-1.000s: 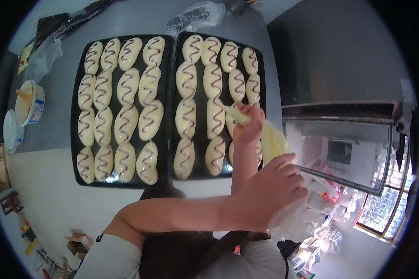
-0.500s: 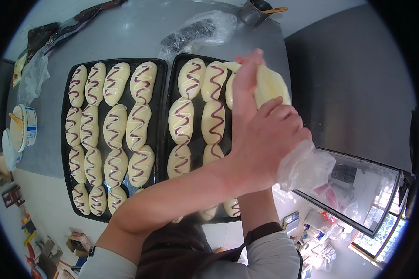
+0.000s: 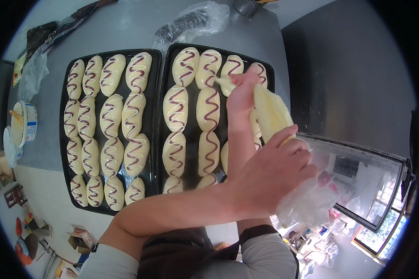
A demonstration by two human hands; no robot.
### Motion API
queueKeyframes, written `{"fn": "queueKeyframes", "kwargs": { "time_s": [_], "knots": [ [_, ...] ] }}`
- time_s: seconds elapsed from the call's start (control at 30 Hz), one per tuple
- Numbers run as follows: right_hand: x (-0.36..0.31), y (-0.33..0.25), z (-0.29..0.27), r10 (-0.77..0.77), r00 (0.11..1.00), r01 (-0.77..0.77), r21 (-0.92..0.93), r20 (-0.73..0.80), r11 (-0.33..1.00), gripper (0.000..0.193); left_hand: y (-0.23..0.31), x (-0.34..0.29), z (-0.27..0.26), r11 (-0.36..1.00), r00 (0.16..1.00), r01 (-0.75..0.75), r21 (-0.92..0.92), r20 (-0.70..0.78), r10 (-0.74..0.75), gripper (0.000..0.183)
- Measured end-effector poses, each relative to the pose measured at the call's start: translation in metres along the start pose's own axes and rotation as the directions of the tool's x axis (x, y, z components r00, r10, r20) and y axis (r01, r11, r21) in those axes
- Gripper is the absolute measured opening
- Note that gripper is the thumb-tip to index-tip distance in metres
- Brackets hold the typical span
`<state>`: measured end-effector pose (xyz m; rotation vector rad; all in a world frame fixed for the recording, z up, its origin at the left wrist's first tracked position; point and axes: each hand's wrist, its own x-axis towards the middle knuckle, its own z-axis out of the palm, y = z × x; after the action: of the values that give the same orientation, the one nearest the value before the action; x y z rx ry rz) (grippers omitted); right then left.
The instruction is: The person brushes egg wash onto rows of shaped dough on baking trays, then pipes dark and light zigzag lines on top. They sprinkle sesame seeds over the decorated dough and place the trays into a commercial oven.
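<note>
A clear piping bag filled with pale yellow cream slants over the right tray. My left hand reaches across from the left, its fingers wrapped round the back end of the bag, where loose plastic hangs out. My right hand is closed round the front of the bag, by its narrow tip. This tip points left at the lower end of a long dough bun in the top row, which bears dark zigzags and pale lines. Below it, another bun shows only a dark zigzag. My forearms cross and hide the tray's lower right.
The left black tray holds rows of buns with dark and pale zigzags, close beside the right tray. A white tub stands at the table's left edge. Crumpled plastic film and a metal pot lie farther back.
The bag's tip has moved down along the second column's top bun, where pale lines now show. Both hands have shifted with the bag, and the view has moved slightly.
</note>
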<state>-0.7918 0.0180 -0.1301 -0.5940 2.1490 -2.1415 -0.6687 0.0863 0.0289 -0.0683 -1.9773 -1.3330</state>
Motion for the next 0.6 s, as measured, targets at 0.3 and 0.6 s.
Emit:
{"fn": "queueKeyframes", "kwargs": {
  "time_s": [0.3, 0.6],
  "knots": [
    [-0.061, -0.021, -0.051, 0.033, 0.983, 0.017, -0.269, 0.181, 0.963, 0.047, 0.045, -0.036, 0.018, 0.999, 0.992, -0.017, -0.04, 0.122, 0.022, 0.022],
    [-0.108, -0.04, -0.088, 0.042, 0.991, -0.014, -0.206, 0.131, 0.978, 0.041, 0.087, -0.075, 0.028, 0.994, 0.992, 0.03, -0.107, 0.124, -0.017, 0.022]
  ]
}}
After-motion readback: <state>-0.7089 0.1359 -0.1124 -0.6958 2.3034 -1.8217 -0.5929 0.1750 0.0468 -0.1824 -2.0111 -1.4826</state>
